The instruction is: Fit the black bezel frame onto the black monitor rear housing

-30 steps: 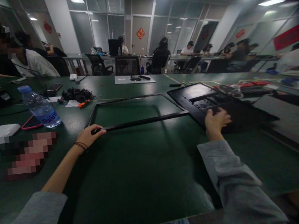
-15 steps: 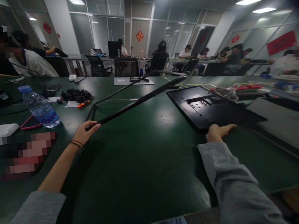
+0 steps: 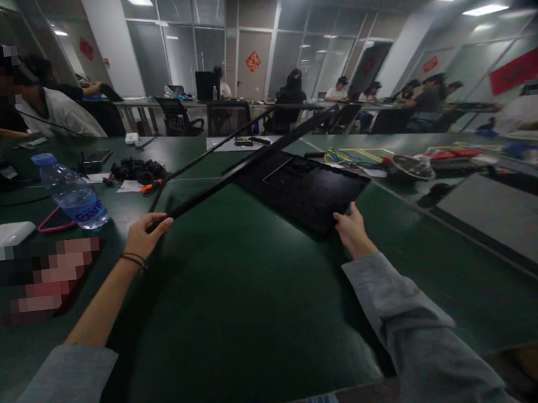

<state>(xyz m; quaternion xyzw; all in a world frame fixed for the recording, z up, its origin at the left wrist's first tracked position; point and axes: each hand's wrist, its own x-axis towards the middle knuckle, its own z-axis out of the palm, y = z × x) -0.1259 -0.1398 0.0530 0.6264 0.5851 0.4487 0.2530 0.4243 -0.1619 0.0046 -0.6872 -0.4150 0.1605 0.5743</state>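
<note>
Frame (image 3: 210, 188) of thin black bars is held to the right of the bottle (image 3: 70, 195), its near left corner pinched between the thumb and fingers of the left hand (image 3: 142, 236), no gap left in the grip. Its far end is tilted up off the table (image 3: 237, 314), seemingly so that room is left for the panel (image 3: 311, 194), which lies farther right of the bottle and is partly crossed, in view, by the front bar; whether the two touch cannot be told. The panel is gripped at its near right edge by the right hand (image 3: 353, 234), fingers closed on the rim. Both pieces are held by their edges, perhaps so that the panel's recessed upper face is left unobstructed.

On the bottle's label, letters resembling "Gan" can be read. A mark is borne by the white box (image 3: 0, 249), left of the bottle, but cannot be made out. Lettering on the red hanging (image 3: 253, 61), well beyond the bottle, is too small to be read. No brand is legible on frame or panel.
</note>
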